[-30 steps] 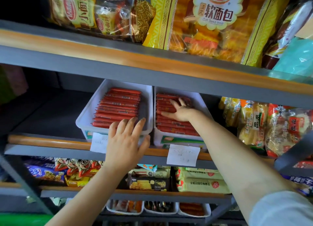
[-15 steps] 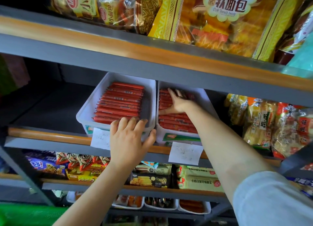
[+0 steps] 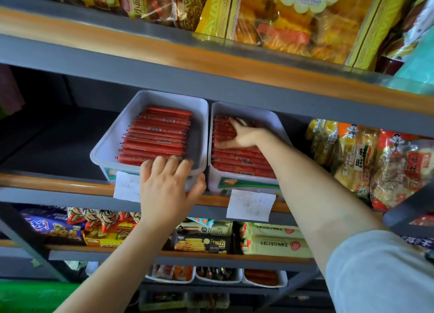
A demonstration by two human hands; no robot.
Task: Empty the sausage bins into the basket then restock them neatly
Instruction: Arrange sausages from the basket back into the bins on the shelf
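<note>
Your left hand (image 3: 169, 183) grips the left bin's (image 3: 105, 146) front rim at 6 o'clock, steadying it. Your right hand (image 3: 244, 136) lies flat with fingers spread on sausages (image 3: 242, 157) in the right bin (image 3: 277, 124), likely squaring rows. Basket unseen.

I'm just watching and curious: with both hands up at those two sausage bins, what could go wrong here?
The left hand grips the left bin's front rim at the shelf edge; a pull could tip it. The right hand presses on the stacked sausages in the right bin, which might roll out of line.
</note>
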